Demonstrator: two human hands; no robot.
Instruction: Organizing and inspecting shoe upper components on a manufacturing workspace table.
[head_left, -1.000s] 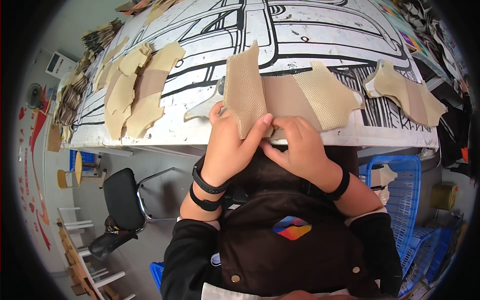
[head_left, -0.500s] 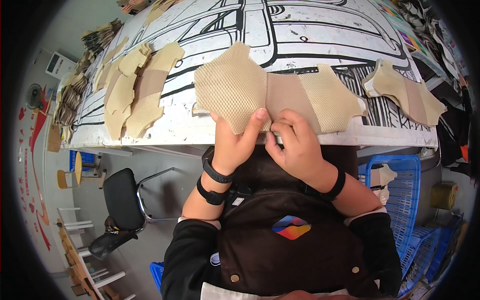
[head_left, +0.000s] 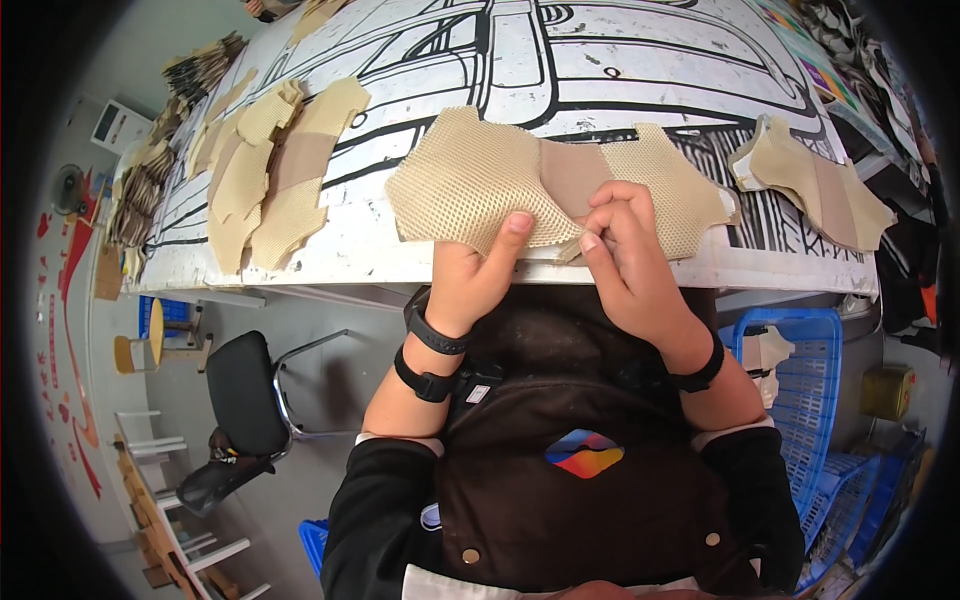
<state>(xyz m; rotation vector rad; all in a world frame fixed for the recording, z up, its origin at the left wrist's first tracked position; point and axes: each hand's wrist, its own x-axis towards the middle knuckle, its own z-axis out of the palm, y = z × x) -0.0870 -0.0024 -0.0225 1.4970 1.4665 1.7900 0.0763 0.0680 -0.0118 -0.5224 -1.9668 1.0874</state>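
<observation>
A beige mesh fabric piece [head_left: 460, 180] with a smooth tan middle band lies at the table's front edge, its left half raised and bent toward the right. My left hand [head_left: 480, 275] grips the lower edge of that half, thumb on top and fingers hidden underneath. At the piece's near edge, right of centre, my right hand [head_left: 630, 260] pinches a corner of the mesh between thumb and fingertips. The right half of the piece stays flat on the table, and white layers show under the near edge.
Overlapping stacks of similar fabric pieces [head_left: 295, 180] lie to the left, and another stack [head_left: 815, 185] to the right. All rest on a white table [head_left: 370, 265] with black line drawings. Blue plastic baskets [head_left: 800, 350] stand below right; a black chair [head_left: 245, 390] is below left.
My right hand has moved right, drawing the mesh corner with it. The raised left half has come lower and now folds over part of the tan band.
</observation>
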